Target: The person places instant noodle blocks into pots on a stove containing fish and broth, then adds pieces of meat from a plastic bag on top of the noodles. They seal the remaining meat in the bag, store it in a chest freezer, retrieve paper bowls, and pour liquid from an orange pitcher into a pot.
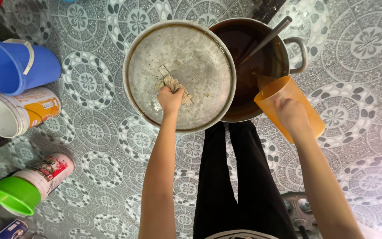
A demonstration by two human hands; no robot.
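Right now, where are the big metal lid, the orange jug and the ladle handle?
Metal lid (200, 57): head view, on its bare upper surface.
Orange jug (276, 93): head view, on its side near the rim.
Ladle handle (268, 37): head view, on mid-shaft.

Lid left over pot, buckets far left.

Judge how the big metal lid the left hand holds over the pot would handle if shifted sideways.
The metal lid looks thin, stiff sheet, so probably light for its width. The left hand grips its cloth-wrapped handle, a single middle hold, so it may tilt or swing. It partly overlaps the pot of dark liquid and could scrape its rim.
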